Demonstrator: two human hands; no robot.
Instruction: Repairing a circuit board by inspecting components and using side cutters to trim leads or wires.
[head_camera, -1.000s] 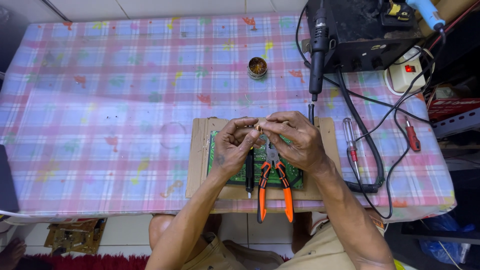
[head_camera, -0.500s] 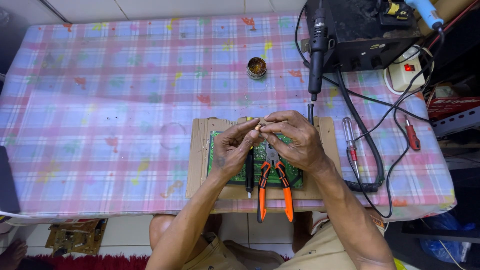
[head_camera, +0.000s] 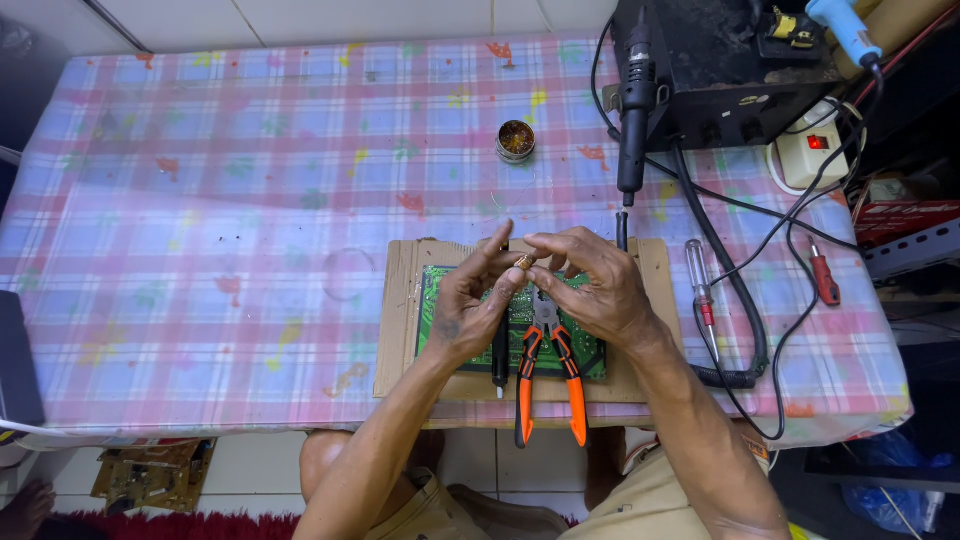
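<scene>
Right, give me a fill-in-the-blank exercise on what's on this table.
1. The left hand and right hand together pinch a small brass-coloured part above a ____ circuit board.
2. The circuit board lies on a sheet of ____.
3. The pliers have ____ handles.
4. The small round tin stands on a ____ tablecloth.

Missing words: green; cardboard; orange; checked

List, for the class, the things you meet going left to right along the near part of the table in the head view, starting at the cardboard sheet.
Cardboard sheet → left hand → orange-handled pliers → right hand → clear-handled screwdriver → red-handled screwdriver.
</scene>
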